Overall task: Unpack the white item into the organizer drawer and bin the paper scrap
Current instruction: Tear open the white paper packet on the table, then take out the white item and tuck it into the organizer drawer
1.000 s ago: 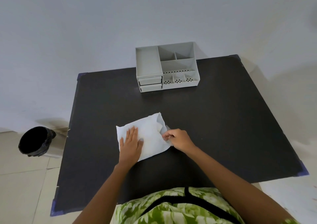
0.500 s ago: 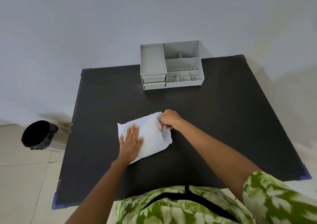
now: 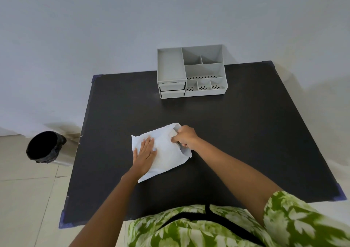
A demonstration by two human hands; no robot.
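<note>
A white paper packet [image 3: 166, 152] lies on the black table [image 3: 236, 142], a little left of centre. My left hand [image 3: 144, 155] presses flat on its left half, fingers spread. My right hand [image 3: 184, 138] is closed on the packet's right end, pinching its flap near the far corner. What the packet holds is hidden. The grey organizer [image 3: 191, 71] stands at the table's far edge, with two shut drawers [image 3: 172, 90] at its lower left.
A bin with a black liner [image 3: 44, 146] stands on the tiled floor, left of the table. The wall runs right behind the organizer. My green patterned clothing fills the bottom of the view.
My right hand has slid from the packet's near right corner up along its right edge to the far corner. The left hand has stayed flat on the packet.
</note>
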